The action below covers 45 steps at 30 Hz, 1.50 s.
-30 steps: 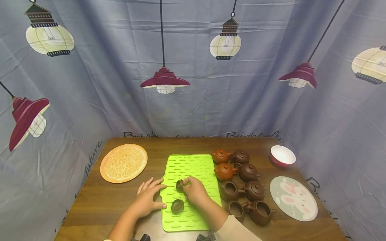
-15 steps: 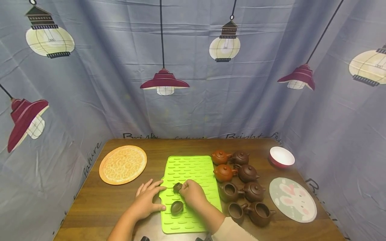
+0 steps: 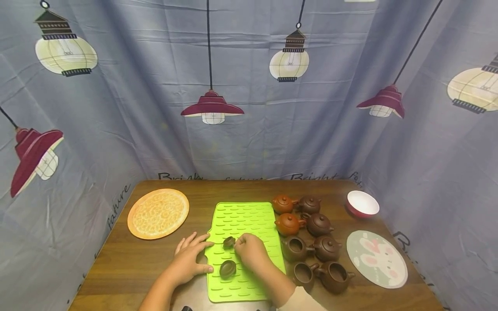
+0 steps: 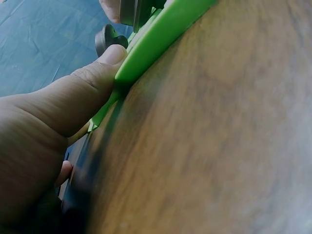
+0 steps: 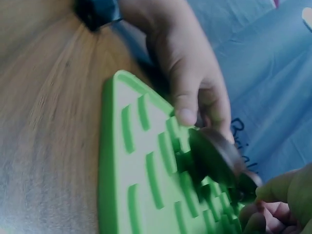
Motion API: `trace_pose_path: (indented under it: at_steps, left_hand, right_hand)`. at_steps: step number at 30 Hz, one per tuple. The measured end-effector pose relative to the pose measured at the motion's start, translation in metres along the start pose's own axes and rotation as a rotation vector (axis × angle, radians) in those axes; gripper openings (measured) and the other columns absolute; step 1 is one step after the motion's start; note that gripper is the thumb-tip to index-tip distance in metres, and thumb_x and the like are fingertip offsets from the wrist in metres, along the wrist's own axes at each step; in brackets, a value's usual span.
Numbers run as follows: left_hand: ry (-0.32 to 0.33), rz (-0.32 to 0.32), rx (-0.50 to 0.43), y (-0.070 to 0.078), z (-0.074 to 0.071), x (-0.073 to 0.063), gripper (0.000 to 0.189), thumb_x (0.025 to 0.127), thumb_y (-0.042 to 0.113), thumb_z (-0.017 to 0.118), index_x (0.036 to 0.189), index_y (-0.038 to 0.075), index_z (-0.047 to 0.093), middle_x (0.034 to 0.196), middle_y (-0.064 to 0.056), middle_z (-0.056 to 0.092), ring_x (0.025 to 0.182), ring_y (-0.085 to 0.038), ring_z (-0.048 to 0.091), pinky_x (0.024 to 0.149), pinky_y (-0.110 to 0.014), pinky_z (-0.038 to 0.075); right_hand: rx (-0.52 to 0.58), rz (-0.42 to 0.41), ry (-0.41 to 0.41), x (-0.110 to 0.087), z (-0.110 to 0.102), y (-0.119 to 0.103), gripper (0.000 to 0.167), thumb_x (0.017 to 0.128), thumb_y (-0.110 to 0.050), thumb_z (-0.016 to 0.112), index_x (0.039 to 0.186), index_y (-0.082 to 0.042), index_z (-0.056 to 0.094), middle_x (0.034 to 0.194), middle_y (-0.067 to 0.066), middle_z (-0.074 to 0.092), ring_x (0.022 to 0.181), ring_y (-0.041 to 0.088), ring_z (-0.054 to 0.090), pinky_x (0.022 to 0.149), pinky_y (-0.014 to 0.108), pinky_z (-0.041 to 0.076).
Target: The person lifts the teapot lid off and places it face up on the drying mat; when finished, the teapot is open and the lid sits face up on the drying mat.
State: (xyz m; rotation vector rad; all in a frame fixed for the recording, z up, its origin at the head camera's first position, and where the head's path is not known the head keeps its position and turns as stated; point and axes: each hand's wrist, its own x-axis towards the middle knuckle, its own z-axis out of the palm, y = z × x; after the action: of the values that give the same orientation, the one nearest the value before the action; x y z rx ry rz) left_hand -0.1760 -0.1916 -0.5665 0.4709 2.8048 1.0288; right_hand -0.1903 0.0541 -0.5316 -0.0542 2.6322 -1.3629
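Two dark brown teapot lids lie on a lime-green ridged mat (image 3: 249,216) in the head view. My left hand (image 3: 190,261) rests along the mat's left edge, fingers spread, with its thumb (image 4: 112,54) on the rim. The nearer lid (image 3: 228,269) sits tilted just right of that thumb, untouched. Farther up the mat, my right hand (image 3: 250,250) pinches the smaller lid (image 3: 228,242) at its right side with thumb and fingertips. The right wrist view shows this small lid (image 5: 248,187) beside the fingers, behind the larger lid (image 5: 219,153).
Right of the mat stand orange teapots (image 3: 289,223) and several dark brown ones (image 3: 327,248). Some brown pots are lidless (image 3: 336,276). A red-and-white bowl (image 3: 362,204) and a rabbit-print round mat (image 3: 377,259) lie farther right. An orange round mat (image 3: 158,214) lies back left.
My right hand has lowered the small lid slightly toward the left, and the lid has tipped over onto the mat. The left hand stays in place; the head view has tilted slightly.
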Motion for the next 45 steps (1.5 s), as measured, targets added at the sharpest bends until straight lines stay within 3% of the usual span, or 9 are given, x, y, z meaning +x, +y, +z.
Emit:
trace_pose_path:
  at_steps: [5,9,16,24,32,45]
  left_hand:
    - [-0.007,0.004,0.000,-0.001,0.003,0.001,0.078,0.075,0.050,0.089,0.142,0.020,0.063,0.166,-0.002,0.042,0.159,-0.045,0.018,0.124,-0.073,-0.002]
    - [-0.011,0.002,-0.009,-0.002,0.004,0.000,0.077,0.076,0.051,0.088,0.142,0.020,0.063,0.167,-0.002,0.041,0.159,-0.044,0.016,0.123,-0.073,-0.003]
    - [-0.009,-0.014,-0.015,-0.002,0.002,0.000,0.077,0.076,0.049,0.089,0.142,0.021,0.063,0.167,-0.001,0.040,0.160,-0.044,0.016,0.124,-0.072,-0.005]
    - [-0.019,-0.018,-0.018,-0.004,0.001,0.000,0.077,0.075,0.051,0.089,0.142,0.022,0.064,0.167,0.000,0.041,0.160,-0.044,0.016,0.124,-0.072,-0.006]
    - [-0.020,-0.017,-0.023,-0.004,0.002,0.000,0.076,0.076,0.051,0.089,0.142,0.022,0.063,0.167,0.000,0.040,0.160,-0.044,0.015,0.124,-0.073,-0.006]
    - [-0.017,-0.011,-0.023,-0.002,0.001,0.000,0.077,0.076,0.051,0.088,0.142,0.021,0.063,0.167,-0.001,0.040,0.159,-0.044,0.015,0.124,-0.073,-0.006]
  right_hand:
    - [0.159,-0.008,-0.067,-0.006,-0.014,0.003,0.006,0.101,-0.018,0.067,0.100,-0.012,0.068,0.087,0.003,0.064,0.072,0.017,0.058,0.058,0.027,0.050]
    - [0.213,-0.047,-0.092,-0.008,-0.031,0.007,0.016,0.102,-0.023,0.068,0.110,-0.009,0.068,0.092,0.005,0.065,0.074,0.017,0.059,0.059,0.028,0.051]
    - [0.189,-0.105,-0.020,-0.010,-0.062,0.016,0.018,0.103,-0.024,0.067,0.112,-0.008,0.068,0.094,0.004,0.065,0.078,0.018,0.061,0.063,0.029,0.053]
    - [0.207,-0.067,0.092,-0.018,-0.092,0.025,0.013,0.102,-0.024,0.069,0.111,-0.014,0.068,0.096,0.005,0.065,0.077,0.019,0.059,0.059,0.029,0.050]
    - [0.133,-0.022,0.202,-0.024,-0.126,0.039,0.014,0.101,-0.021,0.071,0.113,-0.014,0.069,0.098,0.003,0.067,0.078,0.017,0.058,0.061,0.028,0.051]
    - [0.046,0.025,0.229,-0.037,-0.176,0.069,0.029,0.101,-0.023,0.072,0.125,-0.009,0.066,0.111,0.008,0.072,0.089,0.018,0.061,0.069,0.026,0.053]
